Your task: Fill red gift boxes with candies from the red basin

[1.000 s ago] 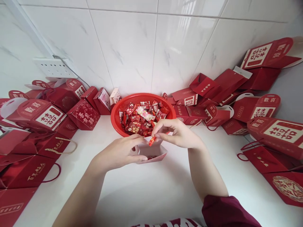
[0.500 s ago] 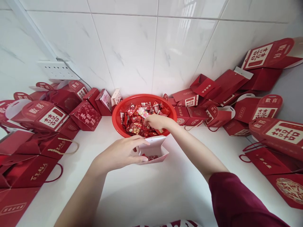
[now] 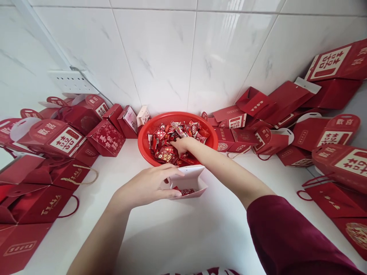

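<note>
Just nearside of the right hand [image 3: 182, 144] fingers, buried in basket [image 3: 177, 114] candies [image 3: 166, 154], grip unclear, sat the open box [image 3: 189, 172], left hand [image 3: 145, 187] fingers pinching its wall.

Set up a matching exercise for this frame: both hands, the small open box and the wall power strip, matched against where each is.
1 left hand
2 right hand
3 small open box
4 power strip

A among the candies in the red basket
B on the tiled wall, left
C on the white counter, before the basket
D holding the box's edge

Pairs: 1-D, 2-A, 3-C, 4-B
</note>
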The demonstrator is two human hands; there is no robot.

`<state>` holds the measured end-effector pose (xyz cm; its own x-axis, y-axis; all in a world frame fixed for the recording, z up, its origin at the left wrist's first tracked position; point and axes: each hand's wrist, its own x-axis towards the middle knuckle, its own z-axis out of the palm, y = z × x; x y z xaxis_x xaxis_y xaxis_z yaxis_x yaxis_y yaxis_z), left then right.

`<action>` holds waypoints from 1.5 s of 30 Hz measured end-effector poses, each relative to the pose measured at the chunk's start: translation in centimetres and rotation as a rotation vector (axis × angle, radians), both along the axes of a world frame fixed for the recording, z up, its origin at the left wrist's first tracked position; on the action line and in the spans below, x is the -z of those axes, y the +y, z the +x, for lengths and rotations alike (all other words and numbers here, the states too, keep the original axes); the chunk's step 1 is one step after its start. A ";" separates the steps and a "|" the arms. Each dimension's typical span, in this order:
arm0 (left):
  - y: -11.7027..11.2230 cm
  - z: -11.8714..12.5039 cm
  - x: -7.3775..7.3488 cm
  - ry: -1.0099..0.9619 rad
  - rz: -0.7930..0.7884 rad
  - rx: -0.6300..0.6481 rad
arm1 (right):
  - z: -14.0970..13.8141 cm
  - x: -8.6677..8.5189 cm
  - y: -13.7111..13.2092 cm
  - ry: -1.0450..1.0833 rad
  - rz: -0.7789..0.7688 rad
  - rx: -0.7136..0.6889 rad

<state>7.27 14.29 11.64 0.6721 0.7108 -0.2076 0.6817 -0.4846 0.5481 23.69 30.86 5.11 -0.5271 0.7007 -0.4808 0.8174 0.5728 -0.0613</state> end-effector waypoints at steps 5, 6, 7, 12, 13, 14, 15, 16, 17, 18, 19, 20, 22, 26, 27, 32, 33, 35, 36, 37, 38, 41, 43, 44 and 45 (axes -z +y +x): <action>0.0 0.1 0.0 -0.012 -0.013 0.001 | 0.1 0.1 -0.1 0.045 0.030 -0.078; 0.0 0.1 0.0 -0.016 -0.020 0.002 | 0.1 0.2 0.0 0.063 0.042 -0.086; 0.0 0.1 -0.1 -0.018 -0.025 0.003 | 0.0 0.4 0.0 0.081 0.054 -0.089; 0.0 0.1 -0.2 0.004 -0.025 -0.007 | 0.7 0.8 0.8 0.209 0.070 -0.061; 0.0 0.1 -0.2 0.009 -0.027 -0.008 | 1.0 0.6 1.0 0.252 0.075 -0.049; 0.0 0.1 -0.2 0.011 -0.030 -0.009 | 1.5 0.4 1.2 0.301 0.083 -0.036; 0.0 0.1 -0.2 0.011 -0.032 -0.007 | 2.0 0.0 1.2 0.355 0.097 -0.021; 0.0 0.1 -0.2 0.011 -0.031 -0.005 | 2.5 -0.4 1.2 0.413 0.116 -0.004; 0.0 0.1 -0.2 0.010 -0.028 -0.004 | 3.0 -0.9 1.0 0.472 0.140 0.015; 0.0 0.0 -0.2 0.008 -0.024 -0.004 | 3.5 -1.3 0.7 0.526 0.167 0.035; 0.0 -0.1 -0.3 0.006 -0.020 -0.004 | 4.0 -1.6 0.2 0.572 0.198 0.053; 0.0 -0.2 -0.3 0.007 -0.016 0.001 | 4.5 -1.8 -0.4 0.626 0.229 0.075; 0.0 -0.5 -0.5 0.025 -0.015 0.033 | 5.2 -1.7 -1.9 0.792 0.262 0.150; -0.1 -1.1 -0.6 0.093 -0.013 0.098 | 6.0 -0.2 -5.0 1.045 0.224 0.295; -0.3 -1.1 -0.6 0.104 -0.006 0.103 | 6.1 0.2 -5.6 1.043 0.215 0.302; -1.4 -0.1 -0.8 0.133 0.060 0.126 | 6.3 0.7 -6.6 1.095 0.214 0.337; -1.6 0.1 -0.9 0.143 0.076 0.110 | 6.3 0.7 -6.5 1.134 0.217 0.352; -2.0 0.5 -1.1 0.147 0.112 0.063 | 6.4 0.7 -6.4 1.230 0.214 0.377; -2.1 0.5 -1.1 0.138 0.128 0.042 | 6.4 0.7 -6.4 1.277 0.201 0.391; -2.2 0.6 -1.2 0.120 0.141 0.028 | 6.4 0.7 -6.4 1.312 0.177 0.405; -2.2 0.6 -1.2 0.099 0.148 0.021 | 6.5 0.7 -6.4 1.335 0.144 0.420; -2.3 0.3 -1.3 0.052 0.150 0.015 | 6.8 0.4 -6.9 1.284 0.112 0.443; -2.3 0.1 -1.3 0.036 0.149 0.012 | 7.1 -0.2 -7.4 1.121 0.179 0.412; -2.4 -0.1 -1.4 0.029 0.147 0.009 | 7.3 -0.5 -7.7 0.999 0.209 0.398; -2.4 -0.1 -1.4 0.022 0.145 0.006 | 7.4 -0.7 -8.0 0.872 0.224 0.390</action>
<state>7.12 11.90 13.05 0.6728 0.7304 -0.1176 0.6897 -0.5617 0.4570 31.11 22.90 5.85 -0.3467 0.9285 0.1331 0.6715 0.3447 -0.6559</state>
